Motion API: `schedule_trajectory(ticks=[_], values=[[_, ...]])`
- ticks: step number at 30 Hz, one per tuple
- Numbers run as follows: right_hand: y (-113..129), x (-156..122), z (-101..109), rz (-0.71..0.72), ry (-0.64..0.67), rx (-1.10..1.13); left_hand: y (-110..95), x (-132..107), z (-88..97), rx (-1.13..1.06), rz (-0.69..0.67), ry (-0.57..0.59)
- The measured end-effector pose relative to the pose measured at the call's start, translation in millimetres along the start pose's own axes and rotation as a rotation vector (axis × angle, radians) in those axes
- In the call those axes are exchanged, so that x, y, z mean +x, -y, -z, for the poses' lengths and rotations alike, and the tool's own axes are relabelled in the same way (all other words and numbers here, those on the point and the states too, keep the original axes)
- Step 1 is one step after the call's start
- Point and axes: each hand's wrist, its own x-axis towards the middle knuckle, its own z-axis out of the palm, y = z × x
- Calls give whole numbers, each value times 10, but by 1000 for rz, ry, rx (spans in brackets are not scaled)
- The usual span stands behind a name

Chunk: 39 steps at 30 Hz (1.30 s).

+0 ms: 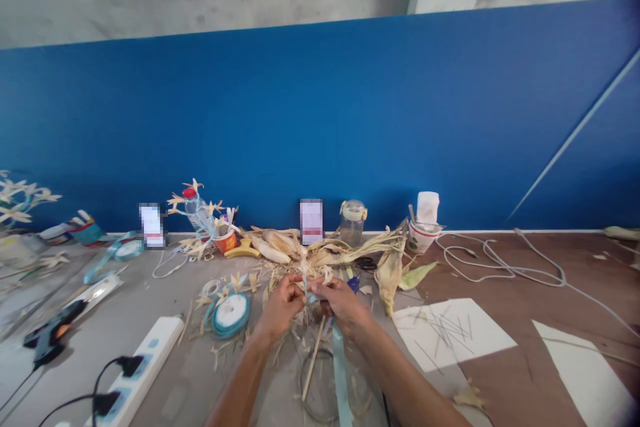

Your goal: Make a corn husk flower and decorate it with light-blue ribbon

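Note:
Both hands meet at the middle of the table, over a litter of dried corn husk. My left hand (285,305) is closed in a pinch on the thin stem of a small pale husk flower (303,265); the fingers partly hide it. Close against it, my right hand (343,301) pinches a light blue ribbon (341,363), whose loose end hangs down toward the front edge. A bit of blue shows between the fingertips at the stem. Left of the hands lies a ribbon spool (231,315). Beneath them are a wire ring (320,415) and a thin stick (313,360).
Corn husks (390,273) lie behind the hands, near a lidded jar (353,221) and a propped phone (311,221). A power strip (143,363) and glue gun (55,333) are at left. Wires lie on white paper (483,327) at right, below a white cable (537,271).

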Motion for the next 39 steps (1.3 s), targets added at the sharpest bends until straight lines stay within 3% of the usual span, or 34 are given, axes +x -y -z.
schedule_trajectory(ticks=[6, 15, 31, 39], values=[[38, -12, 42, -20, -49, 29, -20, -37, 20, -243, 120, 52], [59, -44, 51, 17, -24, 3, -49, -46, 25, -395, 226, 67], [74, -61, 58, 41, -17, -37, 13, -27, 5, -580, 353, 163], [74, -45, 92, 48, -23, -66, 8, -35, -28, -629, 383, 155]])
